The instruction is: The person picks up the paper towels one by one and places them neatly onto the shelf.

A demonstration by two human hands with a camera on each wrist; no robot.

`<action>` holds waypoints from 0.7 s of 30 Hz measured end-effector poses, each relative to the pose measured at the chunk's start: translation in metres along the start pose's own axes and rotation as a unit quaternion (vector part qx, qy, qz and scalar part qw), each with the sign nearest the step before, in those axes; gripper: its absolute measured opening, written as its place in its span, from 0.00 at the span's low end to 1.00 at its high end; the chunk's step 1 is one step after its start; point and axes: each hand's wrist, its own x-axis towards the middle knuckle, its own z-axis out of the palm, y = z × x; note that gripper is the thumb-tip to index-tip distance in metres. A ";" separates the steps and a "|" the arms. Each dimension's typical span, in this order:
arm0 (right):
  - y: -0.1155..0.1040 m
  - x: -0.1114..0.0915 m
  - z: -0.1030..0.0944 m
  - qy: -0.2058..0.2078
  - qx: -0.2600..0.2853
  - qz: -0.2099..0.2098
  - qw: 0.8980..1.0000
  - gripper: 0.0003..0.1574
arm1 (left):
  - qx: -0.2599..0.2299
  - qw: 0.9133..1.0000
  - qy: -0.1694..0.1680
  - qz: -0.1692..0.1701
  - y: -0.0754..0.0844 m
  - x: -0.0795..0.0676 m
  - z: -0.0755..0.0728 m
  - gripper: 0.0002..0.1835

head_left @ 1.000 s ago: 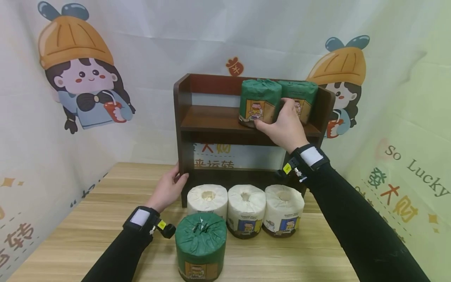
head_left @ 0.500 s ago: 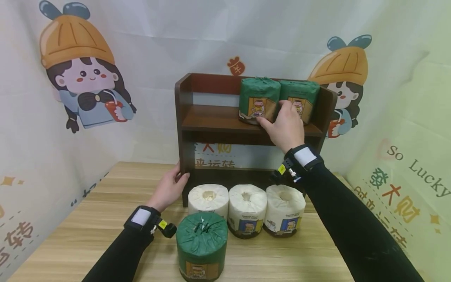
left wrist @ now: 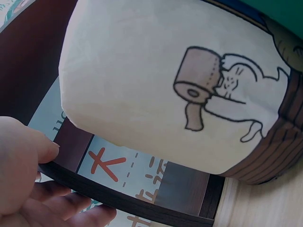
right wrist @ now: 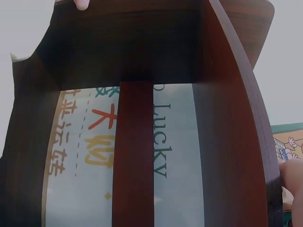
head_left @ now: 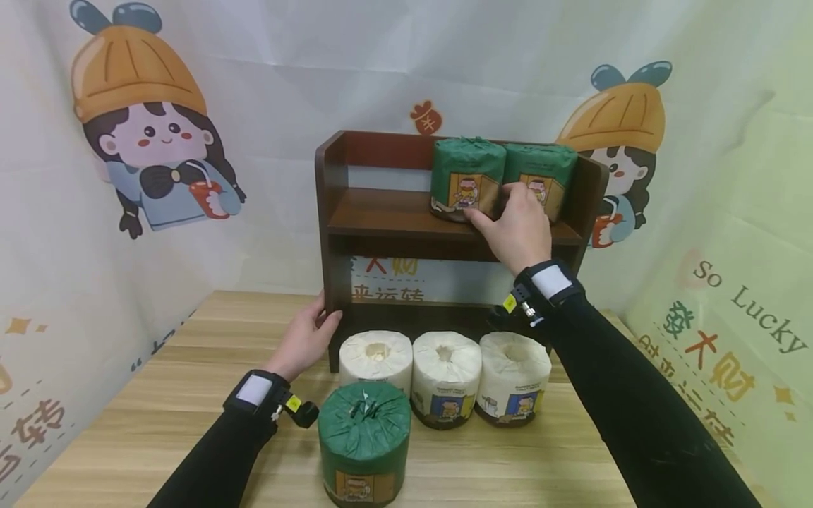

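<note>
In the head view a brown wooden shelf [head_left: 394,227] stands on the table. My left hand [head_left: 303,340] grips its left side panel; the left wrist view shows thumb [left wrist: 47,150] and fingers [left wrist: 94,216] on opposite faces of the panel. My right hand [head_left: 519,229] holds a green-wrapped toilet roll [head_left: 462,159] on the upper board, thumb at its front, fingers reaching into the gap beside a second green roll [head_left: 549,161]. That second roll is partly hidden by the hand. In the right wrist view the hand [right wrist: 294,182] shows only at the right edge.
Three white-wrapped toilet rolls, including the middle one [head_left: 446,374], stand in a row before the lower compartment. Nearest me is another green roll [head_left: 363,430] on the wooden table [head_left: 159,423]. A printed cloth [head_left: 279,106] hangs behind and at the sides.
The green roll in my right hand has slid slightly back on the upper board, beside the second one. My right forearm has shifted a little leftward. My left hand stays on the side panel.
</note>
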 end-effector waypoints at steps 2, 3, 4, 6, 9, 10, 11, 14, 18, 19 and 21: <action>0.002 -0.002 -0.001 -0.005 0.014 -0.001 1.000 0.47 | -0.001 1.000 -0.001 0.001 0.000 0.000 0.000 0.28; 0.002 -0.003 -0.001 -0.007 0.021 0.000 1.000 0.46 | -0.002 1.000 -0.001 0.002 0.000 0.000 0.000 0.28; 0.003 -0.005 -0.001 -0.008 0.028 0.000 1.000 0.46 | -0.001 1.000 -0.001 0.001 0.000 0.000 0.000 0.28; 0.005 -0.008 0.000 -0.005 0.038 -0.003 0.999 0.44 | 0.001 1.000 -0.001 0.000 0.000 0.000 -0.001 0.28; 0.007 -0.013 0.000 0.008 0.050 -0.013 0.999 0.42 | 0.003 1.000 -0.002 -0.004 0.000 0.000 -0.002 0.28; 0.008 -0.015 0.000 0.014 0.053 -0.019 0.998 0.41 | 0.005 1.000 -0.002 -0.005 0.000 0.000 -0.002 0.28; 0.009 -0.018 -0.001 0.021 0.057 -0.026 0.998 0.39 | 0.005 1.000 -0.002 -0.006 0.001 0.000 -0.002 0.28; 0.013 -0.027 -0.003 0.043 0.066 -0.045 0.996 0.34 | 0.008 1.000 -0.002 -0.006 0.002 -0.001 -0.002 0.28; 0.020 -0.044 -0.004 0.065 0.083 -0.077 0.991 0.27 | 0.006 1.000 -0.003 -0.005 0.002 -0.001 -0.001 0.28; 0.021 -0.049 -0.004 0.069 0.089 -0.088 0.990 0.26 | 0.005 1.000 -0.003 -0.004 0.002 -0.001 -0.001 0.28; 0.022 -0.059 -0.005 0.075 0.101 -0.108 0.986 0.24 | 0.001 1.000 -0.005 -0.007 0.002 0.000 -0.001 0.28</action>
